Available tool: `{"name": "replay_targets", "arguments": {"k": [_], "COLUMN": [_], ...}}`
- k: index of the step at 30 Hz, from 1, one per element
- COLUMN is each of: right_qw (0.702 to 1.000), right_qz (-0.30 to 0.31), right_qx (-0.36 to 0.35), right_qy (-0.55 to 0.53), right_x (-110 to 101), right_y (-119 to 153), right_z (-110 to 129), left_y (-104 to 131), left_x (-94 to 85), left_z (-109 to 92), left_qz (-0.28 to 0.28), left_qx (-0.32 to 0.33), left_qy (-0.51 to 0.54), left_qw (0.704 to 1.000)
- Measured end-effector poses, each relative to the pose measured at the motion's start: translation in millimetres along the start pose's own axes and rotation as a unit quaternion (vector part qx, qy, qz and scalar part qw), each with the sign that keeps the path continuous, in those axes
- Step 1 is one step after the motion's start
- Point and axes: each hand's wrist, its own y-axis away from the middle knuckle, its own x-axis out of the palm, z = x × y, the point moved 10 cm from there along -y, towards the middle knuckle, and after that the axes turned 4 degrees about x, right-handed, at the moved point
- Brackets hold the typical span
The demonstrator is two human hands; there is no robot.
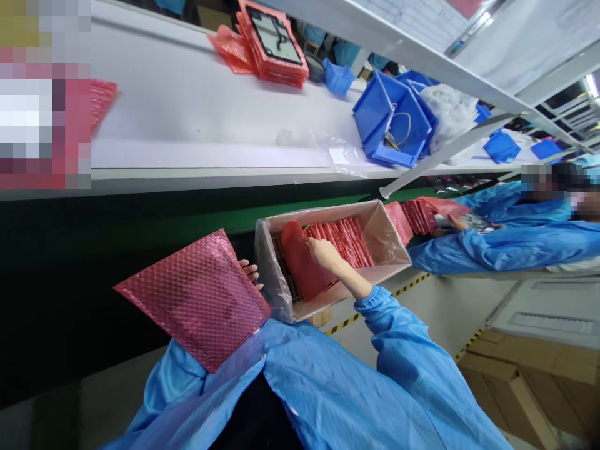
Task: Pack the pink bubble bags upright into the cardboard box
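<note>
Head view: the left hand holds a flat pink bubble-wrap pouch up in front of the blue-sleeved body, only its fingertips showing past the pouch's edge. Just beside those fingertips sits an open cardboard box lined with clear plastic. The right hand reaches into it, fingers closed on the top edge of a red bubble-wrap pouch, with a row of upright red pouches packed just beyond the grip.
</note>
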Motion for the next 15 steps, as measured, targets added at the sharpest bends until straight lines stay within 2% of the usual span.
{"name": "replay_targets", "arguments": {"k": [3, 6, 8, 12, 15], "right_qw": [1.0, 1.0, 1.0, 1.0, 0.999], "right_qz": [0.005, 0.007, 0.014, 0.0, -0.023], "right_qx": [0.008, 0.014, 0.003, -0.001, 0.021], "right_qy": [0.001, -0.019, -0.018, 0.016, 0.016], "right_x": [9, 19, 19, 3, -8], "right_y": [-12, -19, -21, -25, -30], "right_z": [7, 20, 25, 19, 13], "left_y": [8, 11, 8, -3, -7], "left_x": [8.3, 20.5, 21.8, 4.1, -5.8], "left_z": [-5, -8, -8, 4, 6], "left_qz": [0.002, 0.047, 0.07, 0.041, 0.019], "left_qx": [0.0, 0.008, 0.008, -0.042, -0.03], "left_qy": [0.012, 0.003, 0.002, 0.014, 0.02], "left_qw": [1.0, 0.999, 0.998, 0.998, 0.999]}}
